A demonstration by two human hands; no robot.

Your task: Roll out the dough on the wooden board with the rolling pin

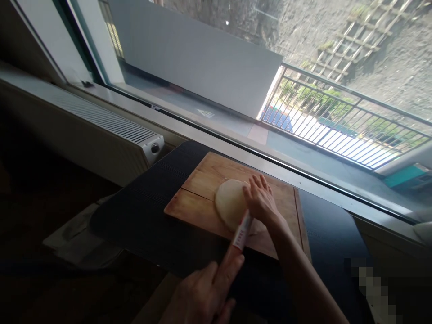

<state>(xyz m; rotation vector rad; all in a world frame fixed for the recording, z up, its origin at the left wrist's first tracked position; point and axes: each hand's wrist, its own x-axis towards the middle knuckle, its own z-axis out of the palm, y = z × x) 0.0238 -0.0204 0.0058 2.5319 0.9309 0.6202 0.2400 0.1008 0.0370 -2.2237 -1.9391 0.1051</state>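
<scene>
My left hand [205, 288] is closed around the near end of a rolling pin [241, 235], a slim stick with a white label bearing red marks, which slants up and away from me. My right hand [259, 198] lies palm down at the far end of the pin, its fingers stretched out flat rather than curled; the palm's underside is hidden, so I cannot tell how firmly it bears on the wood or the dough. The dough [230, 200], a pale, flattened round, lies on the wooden board [199, 174], just left of my right hand and partly covered by it and the pin. The board, with a dark crack line running in from its left edge, rests on a black table [141, 202] against the window sill [216, 146]. A white radiator [111, 135] stands beyond the table's left side, and outside the glass runs a metal railing [337, 114].
</scene>
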